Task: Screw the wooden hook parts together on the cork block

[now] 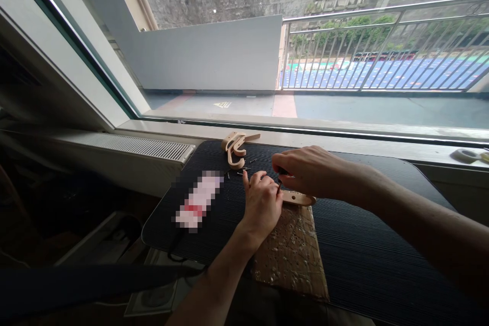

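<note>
My left hand (pixel 263 205) is closed over a pale wooden strip (pixel 301 198) with rounded ends and a hole, holding it down on a worn brown board (pixel 292 252). Most of the strip's left part is hidden under my fingers. My right hand (pixel 305 169) grips the dark handle of a screwdriver (pixel 282 171), whose thin shaft points down at the wood beside my left fingers. Its tip is hard to make out. Beyond my left hand lie several small screws (pixel 244 170) and a few curved wooden hooks (pixel 237 147).
Everything sits on a black table (pixel 367 224) with rounded corners, against a window sill (pixel 275 138). A blurred pink and white item (pixel 200 198) lies at the left. A vented radiator cover (pixel 148 145) stands left of the table, and a tape roll (pixel 465 155) rests at far right.
</note>
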Action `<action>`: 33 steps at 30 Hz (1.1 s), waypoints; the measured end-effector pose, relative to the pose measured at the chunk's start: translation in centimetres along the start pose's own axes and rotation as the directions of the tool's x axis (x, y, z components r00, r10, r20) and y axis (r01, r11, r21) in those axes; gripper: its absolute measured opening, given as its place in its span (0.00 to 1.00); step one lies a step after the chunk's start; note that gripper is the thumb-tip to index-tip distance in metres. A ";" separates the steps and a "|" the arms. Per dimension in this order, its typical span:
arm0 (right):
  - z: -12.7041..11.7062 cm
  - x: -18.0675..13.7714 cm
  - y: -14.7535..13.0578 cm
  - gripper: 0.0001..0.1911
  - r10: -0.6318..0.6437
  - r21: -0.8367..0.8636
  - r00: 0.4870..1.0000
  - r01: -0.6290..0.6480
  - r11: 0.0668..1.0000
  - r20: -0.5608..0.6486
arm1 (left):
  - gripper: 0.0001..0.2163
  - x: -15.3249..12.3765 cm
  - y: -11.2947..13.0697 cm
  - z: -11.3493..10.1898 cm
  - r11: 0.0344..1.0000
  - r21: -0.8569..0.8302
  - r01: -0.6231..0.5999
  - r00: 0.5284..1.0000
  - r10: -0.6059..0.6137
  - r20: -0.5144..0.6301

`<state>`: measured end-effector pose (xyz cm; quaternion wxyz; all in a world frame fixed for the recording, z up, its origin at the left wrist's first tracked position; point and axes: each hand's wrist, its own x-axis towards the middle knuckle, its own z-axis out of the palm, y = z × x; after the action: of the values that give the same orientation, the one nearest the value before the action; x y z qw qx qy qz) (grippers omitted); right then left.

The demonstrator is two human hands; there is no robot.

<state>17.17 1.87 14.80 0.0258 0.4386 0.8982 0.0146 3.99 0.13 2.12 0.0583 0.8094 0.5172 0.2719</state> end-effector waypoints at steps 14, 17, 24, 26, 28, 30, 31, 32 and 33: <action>1.2 0.3 1.1 0.06 -0.018 0.060 0.996 0.024 0.998 -0.089 | 0.11 0.6 -1.5 -2.3 0.995 -0.012 -0.103 0.983 0.104 0.153; 1.2 0.4 1.1 0.06 -0.022 0.061 0.996 0.027 0.998 -0.088 | 0.08 0.6 -1.6 -2.4 0.992 0.033 -0.122 0.979 0.115 0.166; 1.2 0.4 1.1 0.04 -0.025 0.061 0.995 0.030 0.998 -0.094 | 0.06 0.6 -1.6 -1.9 0.990 0.083 -0.111 0.985 0.098 0.142; 1.1 0.4 1.0 0.04 -0.018 0.057 0.996 0.023 0.998 -0.086 | 0.04 0.6 -1.5 -1.9 0.989 0.099 -0.113 0.985 0.098 0.140; 1.0 0.4 0.7 0.04 -0.007 0.056 0.997 0.011 0.998 -0.071 | 0.03 0.6 -1.4 -2.0 0.988 0.103 -0.114 0.985 0.099 0.141; 0.9 0.3 0.5 0.05 0.003 0.057 0.998 0.000 0.998 -0.056 | 0.03 0.6 -1.3 -2.1 0.990 0.087 -0.113 0.986 0.100 0.137; 0.8 0.3 0.4 0.05 0.006 0.060 0.999 -0.003 0.998 -0.051 | 0.04 0.6 -1.2 -2.2 0.991 0.075 -0.110 0.986 0.100 0.131; 0.8 0.2 0.4 0.06 0.009 0.062 0.999 -0.006 0.998 -0.049 | 0.05 0.5 -1.1 -2.2 0.993 0.063 -0.104 0.988 0.096 0.122; 0.9 0.2 0.4 0.06 0.010 0.064 0.999 -0.007 0.998 -0.051 | 0.05 0.5 -1.0 -2.2 0.994 0.054 -0.095 0.990 0.089 0.112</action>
<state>17.41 2.24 13.95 -0.0114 0.4425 0.8967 -0.0026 2.23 0.64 3.81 0.0498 0.8474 0.4833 0.2141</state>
